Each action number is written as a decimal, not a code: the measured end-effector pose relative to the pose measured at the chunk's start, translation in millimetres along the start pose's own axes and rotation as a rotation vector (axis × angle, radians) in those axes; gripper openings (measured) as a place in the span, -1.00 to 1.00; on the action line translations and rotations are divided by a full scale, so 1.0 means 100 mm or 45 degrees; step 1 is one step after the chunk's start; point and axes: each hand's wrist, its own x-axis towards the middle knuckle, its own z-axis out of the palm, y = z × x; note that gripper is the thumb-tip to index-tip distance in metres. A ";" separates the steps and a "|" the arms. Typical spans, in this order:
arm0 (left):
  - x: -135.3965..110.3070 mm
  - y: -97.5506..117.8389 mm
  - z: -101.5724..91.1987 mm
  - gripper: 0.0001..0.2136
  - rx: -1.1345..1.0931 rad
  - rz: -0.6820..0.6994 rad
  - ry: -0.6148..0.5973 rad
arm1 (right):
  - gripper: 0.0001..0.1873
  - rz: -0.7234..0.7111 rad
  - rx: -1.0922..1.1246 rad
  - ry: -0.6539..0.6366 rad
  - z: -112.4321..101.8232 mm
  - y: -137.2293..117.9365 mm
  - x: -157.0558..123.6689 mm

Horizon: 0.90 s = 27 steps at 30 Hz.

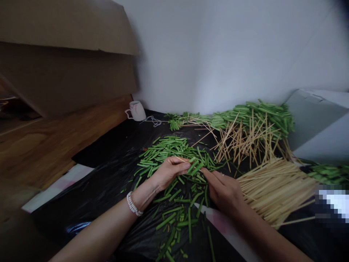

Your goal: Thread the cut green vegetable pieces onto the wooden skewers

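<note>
My left hand (172, 170) is closed in a pinch on a thin bamboo skewer (180, 159), near the middle of the view. Short cut pieces of green bean (195, 167) sit crosswise on the skewer, between my two hands. At their right end, the fingertips of my right hand (223, 187) are closed on a green bean piece; the fingers partly hide it. Beneath and behind both hands spreads a loose pile of cut green beans (166, 147) on black plastic sheeting (109, 182). More cut pieces (174, 222) lie nearer to me.
At the right lies a thick bundle of bamboo skewers (283, 189), with scattered skewers (240, 142) behind it. Filled bean skewers (256, 112) are stacked along the wall. A white mug (137, 111) stands at the back left, below a large cardboard box (81, 72).
</note>
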 end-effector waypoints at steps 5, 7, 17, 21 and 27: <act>-0.01 0.00 0.00 -0.74 0.041 -0.033 -0.028 | -0.63 -0.009 -0.018 -0.007 0.00 0.00 0.00; -0.01 -0.01 0.01 -0.73 0.032 -0.038 -0.036 | -0.62 -0.029 -0.056 -0.019 0.00 0.00 0.00; -0.02 -0.08 0.02 -0.69 0.245 -0.039 -0.223 | -0.59 -0.024 -0.070 -0.037 0.01 0.01 -0.02; -0.02 -0.09 0.04 -0.66 0.314 -0.041 -0.197 | -0.57 -0.076 -0.123 -0.081 0.02 0.02 -0.04; -0.04 -0.06 0.05 -0.55 0.249 -0.147 -0.327 | -0.58 -0.111 -0.175 -0.111 0.02 0.04 -0.05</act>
